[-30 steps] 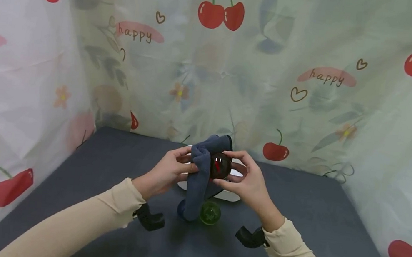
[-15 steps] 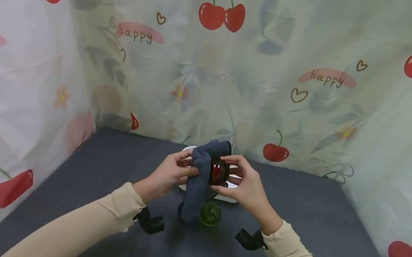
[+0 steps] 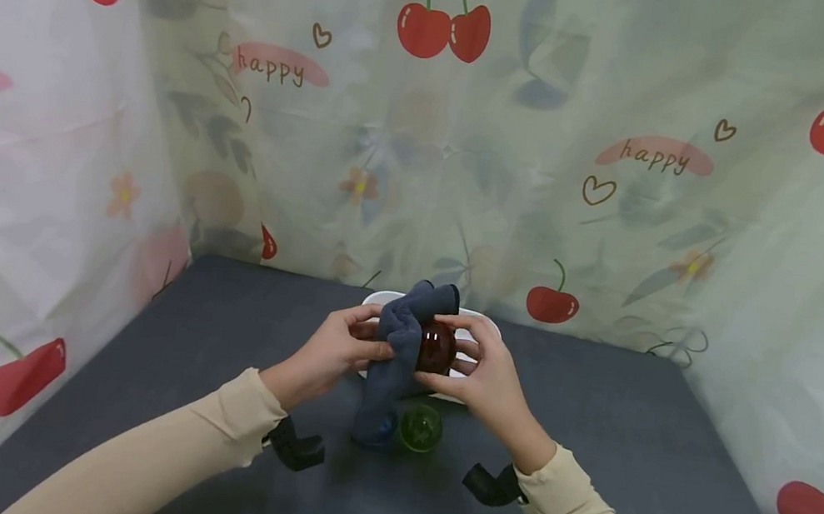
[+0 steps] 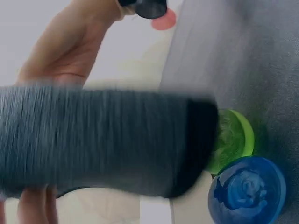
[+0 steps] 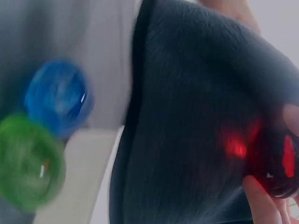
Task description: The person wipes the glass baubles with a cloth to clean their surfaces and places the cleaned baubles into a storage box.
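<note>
My left hand [image 3: 333, 347] grips a bunched grey-blue cloth [image 3: 396, 356], thumb in front and other fingers partly hidden behind it. Its lower end hangs down toward the table. My right hand [image 3: 489, 367] holds a small dark red glass cup [image 3: 437, 348] between thumb and fingers, its left side against the cloth. In the right wrist view, red light from the cup [image 5: 275, 163] falls on the fabric. Below the hands stand a green glass cup [image 3: 421, 429] and a blue glass cup [image 4: 247, 189]; the hanging cloth partly covers the blue one in the head view.
Behind the hands lies a white tray [image 3: 484, 321], mostly hidden by them and the cloth. Everything is on a dark grey tabletop [image 3: 591, 418]. A cherry-patterned curtain [image 3: 436, 167] encloses the back and sides. Black camera mounts [image 3: 297, 448] jut from both wrists.
Both hands have come down slightly with the cloth and the red cup. The cup has turned a little in the right fingers. The cloth's hanging end has swung, uncovering more of the blue cup.
</note>
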Tool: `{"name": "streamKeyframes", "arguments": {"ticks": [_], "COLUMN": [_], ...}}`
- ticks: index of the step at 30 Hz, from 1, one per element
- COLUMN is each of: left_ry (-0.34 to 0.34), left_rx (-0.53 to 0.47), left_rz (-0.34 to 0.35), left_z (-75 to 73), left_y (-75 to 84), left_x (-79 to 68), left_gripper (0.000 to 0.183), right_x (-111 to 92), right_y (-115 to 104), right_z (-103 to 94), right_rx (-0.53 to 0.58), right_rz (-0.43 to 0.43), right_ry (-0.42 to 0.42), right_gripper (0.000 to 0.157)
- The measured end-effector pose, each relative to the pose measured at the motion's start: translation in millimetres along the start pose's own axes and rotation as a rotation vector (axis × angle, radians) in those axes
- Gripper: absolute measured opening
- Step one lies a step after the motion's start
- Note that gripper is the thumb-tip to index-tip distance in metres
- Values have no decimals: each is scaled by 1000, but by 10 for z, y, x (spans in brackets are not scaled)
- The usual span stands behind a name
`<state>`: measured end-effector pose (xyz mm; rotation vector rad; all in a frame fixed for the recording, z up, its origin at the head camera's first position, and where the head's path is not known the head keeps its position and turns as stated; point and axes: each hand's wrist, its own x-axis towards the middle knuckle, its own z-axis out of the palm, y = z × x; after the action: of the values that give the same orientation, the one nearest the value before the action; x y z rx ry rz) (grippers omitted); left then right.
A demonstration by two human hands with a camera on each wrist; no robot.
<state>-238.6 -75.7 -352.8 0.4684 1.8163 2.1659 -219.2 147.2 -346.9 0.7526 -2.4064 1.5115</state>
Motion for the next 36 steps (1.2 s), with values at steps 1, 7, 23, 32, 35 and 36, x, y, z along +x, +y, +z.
{"name": "streamKeyframes", "arguments": {"ticks": [1,7,23,32,35,36], "left_ry": [-14,-19,-2,-35,-41,-34], "left_rx": [-7,43,26,-87,-61,-45], "left_rz": [-6,-3,-26,-65,-54,-47], "left_z": [0,11,39,2,-7,-12], "left_y": [-7,-57,-36,-58,-47,-46], "left_x": [-4,-15,-5,-23,-31,-33], "left_gripper": [50,50,48,54,50,46], "right_x": [4,16,-37,-48,-47,-49], "right_y": [-4,-14,-6,17,-8,-12], "right_z": [-3,-68,-54,-33,-20,-22], "right_rx": [27,-295,-321,138,-135,-236], "right_rz": [25,-86,-135,47,-56,-96], "right_ry": [0,-10,-18,-49,-33,-26], "right_gripper": [65,68,66,64,66,66]}}
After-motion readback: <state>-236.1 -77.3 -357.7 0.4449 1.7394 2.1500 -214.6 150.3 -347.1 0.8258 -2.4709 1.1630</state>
